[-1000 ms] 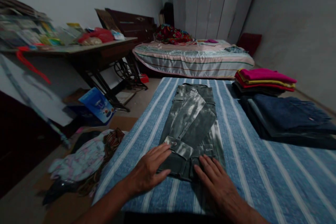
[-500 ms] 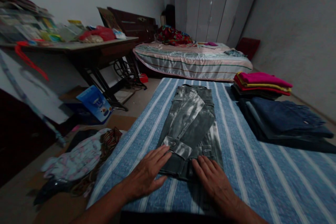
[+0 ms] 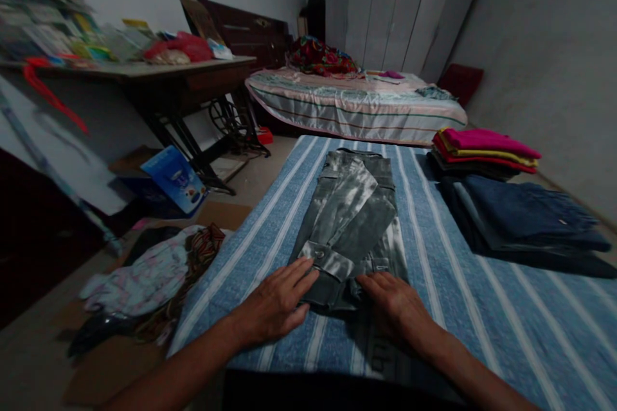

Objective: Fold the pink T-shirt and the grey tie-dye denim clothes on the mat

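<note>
A faded grey-green denim jacket [image 3: 351, 205] lies folded lengthwise on a blue striped bed cover [image 3: 260, 250]. Its sleeves are laid over the body, with a buttoned cuff toward me. My left hand [image 3: 277, 305] rests with fingers stretched out on the jacket's near left corner, beside that cuff. At the near right part of the hem, my right hand [image 3: 398, 305] has its fingers curled over the cloth, bunching it slightly. The right thumb is hidden beneath the hand.
Right of the jacket are a pile of folded jeans [image 3: 530, 215] and a stack of bright folded clothes [image 3: 486, 148]. A sewing-machine table [image 3: 193, 70] stands at left, with loose clothes [image 3: 144, 279] on the floor below. Another bed [image 3: 361, 109] is beyond.
My right hand's fingers have curled onto the hem, which is now slightly bunched. My left hand stays on the near left corner. The view has shifted slightly.
</note>
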Demonstrator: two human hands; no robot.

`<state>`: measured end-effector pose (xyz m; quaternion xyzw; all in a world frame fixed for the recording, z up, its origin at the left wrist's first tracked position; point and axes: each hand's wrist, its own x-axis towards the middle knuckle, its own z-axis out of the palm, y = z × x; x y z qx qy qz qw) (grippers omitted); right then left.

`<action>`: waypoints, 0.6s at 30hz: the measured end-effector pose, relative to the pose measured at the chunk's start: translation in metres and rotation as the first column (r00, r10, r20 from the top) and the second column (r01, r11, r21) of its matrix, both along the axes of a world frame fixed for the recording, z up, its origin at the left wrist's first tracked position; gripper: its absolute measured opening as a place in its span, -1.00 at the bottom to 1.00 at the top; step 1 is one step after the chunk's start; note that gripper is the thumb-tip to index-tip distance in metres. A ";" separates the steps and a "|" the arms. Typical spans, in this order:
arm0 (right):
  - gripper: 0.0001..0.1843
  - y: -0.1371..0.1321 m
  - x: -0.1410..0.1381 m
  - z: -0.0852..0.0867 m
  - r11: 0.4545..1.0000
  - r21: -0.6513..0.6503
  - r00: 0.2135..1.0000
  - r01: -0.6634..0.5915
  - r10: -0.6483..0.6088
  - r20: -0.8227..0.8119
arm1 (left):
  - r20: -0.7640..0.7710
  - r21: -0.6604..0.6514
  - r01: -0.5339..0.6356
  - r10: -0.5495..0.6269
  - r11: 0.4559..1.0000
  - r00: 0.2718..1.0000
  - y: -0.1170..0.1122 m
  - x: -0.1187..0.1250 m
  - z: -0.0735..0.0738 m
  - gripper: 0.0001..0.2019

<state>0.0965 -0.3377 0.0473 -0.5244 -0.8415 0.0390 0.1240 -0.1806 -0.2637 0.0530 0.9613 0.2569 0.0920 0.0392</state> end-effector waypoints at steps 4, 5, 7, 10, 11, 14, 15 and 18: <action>-0.41 -0.007 -0.005 -0.005 0.996 0.093 0.999 -0.014 0.009 0.052 | -0.003 0.017 -0.005 0.005 1.000 1.000 0.002 0.001 0.002 -0.45; -0.40 -0.010 -0.009 -0.009 0.990 0.140 0.998 -0.004 -0.004 0.062 | 0.003 0.016 -0.005 0.005 1.000 1.000 0.002 0.001 0.002 -0.46; -0.42 -0.018 -0.016 -0.017 0.973 0.227 0.996 0.030 -0.050 0.080 | 0.023 0.007 -0.005 0.005 1.000 1.000 0.003 0.002 0.003 -0.48; -0.47 -0.023 -0.025 -0.030 0.938 0.333 0.988 0.092 -0.128 0.088 | 0.047 0.005 -0.016 0.016 1.000 0.999 0.005 0.004 0.004 -0.56; -0.48 -0.023 -0.027 -0.033 0.928 0.359 0.985 0.104 -0.145 0.090 | 0.045 0.007 -0.020 0.020 1.000 0.999 0.007 0.005 0.004 -0.59; -0.48 -0.019 -0.030 -0.038 0.910 0.407 0.984 0.074 -0.134 0.120 | 0.044 -0.006 -0.037 0.037 0.999 0.998 0.011 0.008 0.003 -0.66; -0.47 -0.018 -0.031 -0.038 0.912 0.406 0.983 0.061 -0.125 0.135 | 0.049 -0.021 -0.041 0.042 0.999 0.998 0.012 0.009 0.003 -0.67; -0.46 -0.017 -0.032 -0.035 0.916 0.394 0.979 0.070 -0.140 0.150 | 0.055 -0.078 -0.049 0.053 0.996 0.997 0.015 0.012 0.006 -0.71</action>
